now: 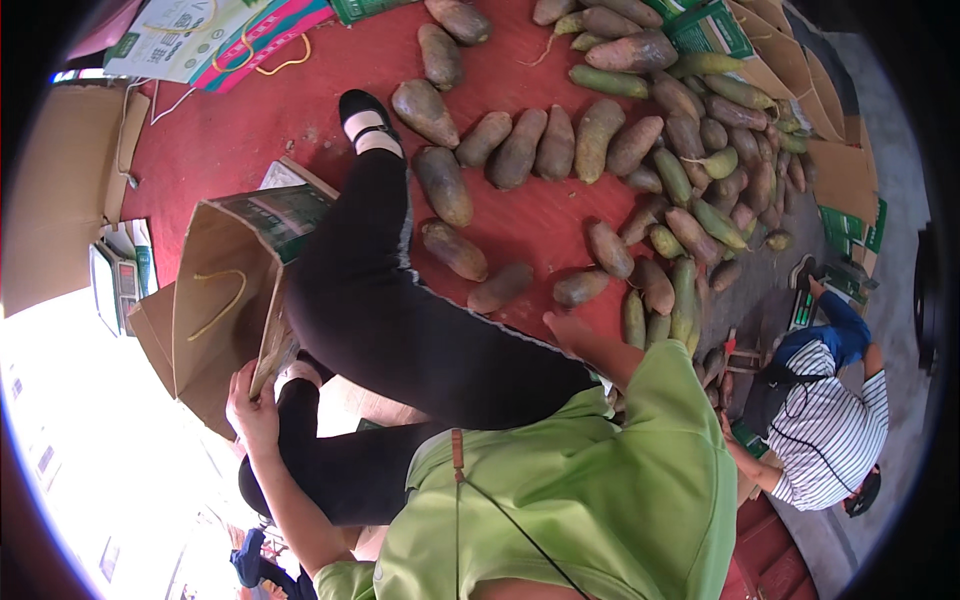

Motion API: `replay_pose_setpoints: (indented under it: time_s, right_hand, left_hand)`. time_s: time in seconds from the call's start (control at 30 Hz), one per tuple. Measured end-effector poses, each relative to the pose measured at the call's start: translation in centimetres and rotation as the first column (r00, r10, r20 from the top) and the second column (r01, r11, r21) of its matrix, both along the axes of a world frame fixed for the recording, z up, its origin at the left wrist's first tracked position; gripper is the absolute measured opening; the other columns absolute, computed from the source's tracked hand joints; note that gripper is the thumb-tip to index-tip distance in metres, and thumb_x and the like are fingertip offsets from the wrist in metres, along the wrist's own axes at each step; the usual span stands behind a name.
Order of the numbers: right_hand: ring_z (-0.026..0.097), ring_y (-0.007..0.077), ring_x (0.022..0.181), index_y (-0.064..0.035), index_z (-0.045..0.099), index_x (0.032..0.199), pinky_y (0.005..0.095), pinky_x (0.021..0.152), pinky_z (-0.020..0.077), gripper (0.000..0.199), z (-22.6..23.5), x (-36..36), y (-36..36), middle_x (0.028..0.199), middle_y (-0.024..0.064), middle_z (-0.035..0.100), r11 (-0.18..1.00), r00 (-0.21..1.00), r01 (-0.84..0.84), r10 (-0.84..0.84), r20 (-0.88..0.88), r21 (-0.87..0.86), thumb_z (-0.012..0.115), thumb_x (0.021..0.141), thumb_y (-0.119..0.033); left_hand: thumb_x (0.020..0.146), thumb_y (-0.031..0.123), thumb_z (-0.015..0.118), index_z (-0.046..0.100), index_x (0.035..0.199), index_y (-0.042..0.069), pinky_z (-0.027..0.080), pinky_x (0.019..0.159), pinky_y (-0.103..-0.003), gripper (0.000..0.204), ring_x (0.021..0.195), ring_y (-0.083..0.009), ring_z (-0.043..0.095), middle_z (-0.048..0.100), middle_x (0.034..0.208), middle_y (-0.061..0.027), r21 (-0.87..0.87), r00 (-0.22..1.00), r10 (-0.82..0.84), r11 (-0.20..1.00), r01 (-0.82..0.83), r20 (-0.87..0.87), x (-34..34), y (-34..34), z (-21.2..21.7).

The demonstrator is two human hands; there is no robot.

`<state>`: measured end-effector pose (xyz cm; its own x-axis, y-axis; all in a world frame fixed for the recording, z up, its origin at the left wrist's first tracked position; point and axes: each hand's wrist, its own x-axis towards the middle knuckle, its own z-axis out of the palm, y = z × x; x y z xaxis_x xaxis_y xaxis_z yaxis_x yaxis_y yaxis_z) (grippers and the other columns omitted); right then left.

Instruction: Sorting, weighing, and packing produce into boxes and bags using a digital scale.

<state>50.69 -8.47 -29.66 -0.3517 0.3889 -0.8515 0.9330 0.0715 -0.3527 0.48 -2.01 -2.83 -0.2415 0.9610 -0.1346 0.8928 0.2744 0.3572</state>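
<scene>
Left hand (252, 408): fingers curled closed over the rim of an upright cardboard box (222, 335), so it has hold of that. Box has a green printed panel and 1 yellow cord handle showing; it stands at the left edge of the red mat (525, 215). Right hand (572, 330): just beside the nearest loose radish, partly hidden by the arm; can't tell how far the fingers are open, or whether they touch anything.

Radishes (599, 140) are on the mat, green to purple-brown. Loose ones: 6 in a row across the middle, 2 above the row's left end, 3 in a bent line below it, 2 near the right hand. Big pile toward the mat's right edge, overlapping, too many to count.

In the way: own bent leg (400, 300) lies between box and radishes and covers part of the box; 1 black shoe (368, 113) sits by the row's left end.

Around: 1 scale (115, 280) left of the box, 1 striped carrier bag (215, 45) at the mat's upper left corner, open cartons (805, 75) past the upper right. 1 co-worker (830, 415) in a striped top, beyond the right edge.
</scene>
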Motion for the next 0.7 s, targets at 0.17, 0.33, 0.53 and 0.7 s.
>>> replay_pose_setpoints:
  time_s: [0.17, 0.33, 0.53, 0.7]
  right_hand:
    - [0.058, 0.0383, 0.087, -0.0083, 0.047, 0.104, 0.0434, 0.078, 0.0462, 0.045, 4.5, 4.4, 0.1, 0.090, 0.0163, 0.058, 0.884, 0.914, 0.405, -0.385, -0.128, 0.235, 0.069, 0.065, -0.006]
    - [0.058, 0.0308, 0.096, -0.0088, 0.044, 0.108, 0.0383, 0.083, 0.0460, 0.060, 10.2, 5.5, 3.8, 0.096, 0.0126, 0.057, 0.755, 0.849, 0.528, -0.488, -0.204, 0.389, 0.075, 0.058, 0.001]
    - [0.055, 0.0206, 0.099, -0.0041, 0.046, 0.110, 0.0312, 0.087, 0.0436, 0.059, 22.5, 0.4, 16.0, 0.103, 0.0092, 0.055, 0.456, 0.653, 0.750, -0.398, -0.644, 0.478, 0.075, 0.059, 0.003]
    - [0.055, 0.0183, 0.101, -0.0039, 0.047, 0.112, 0.0333, 0.088, 0.0458, 0.059, 33.1, -7.4, 25.2, 0.111, 0.0057, 0.052, 0.354, 0.421, 0.847, 0.009, -0.907, 0.397, 0.074, 0.061, 0.006]
  left_hand:
    - [0.073, 0.003, 0.066, 0.064, 0.091, 0.006, 0.046, 0.056, -0.033, 0.019, 0.066, -0.0267, 0.059, 0.059, 0.079, -0.0093, -0.015, 1.000, 0.017, 1.000, -0.017, -0.005, 0.5, 0.5, 0.4]
    - [0.073, 0.005, 0.066, 0.065, 0.090, 0.008, 0.046, 0.058, -0.034, 0.017, 0.067, -0.0279, 0.059, 0.057, 0.077, -0.0096, -0.036, 1.000, 0.020, 0.999, -0.020, -0.014, 0.3, 0.6, 1.0]
    - [0.074, 0.008, 0.065, 0.064, 0.087, 0.009, 0.045, 0.060, -0.036, 0.013, 0.069, -0.0296, 0.058, 0.055, 0.075, -0.0095, -0.032, 1.000, 0.025, 0.999, -0.025, -0.002, 0.0, 0.6, 1.2]
    - [0.076, 0.011, 0.064, 0.064, 0.086, 0.009, 0.045, 0.061, -0.038, 0.010, 0.071, -0.0304, 0.059, 0.055, 0.075, -0.0096, 0.014, 0.999, 0.011, 1.000, -0.011, -0.041, -0.6, 0.1, 0.6]
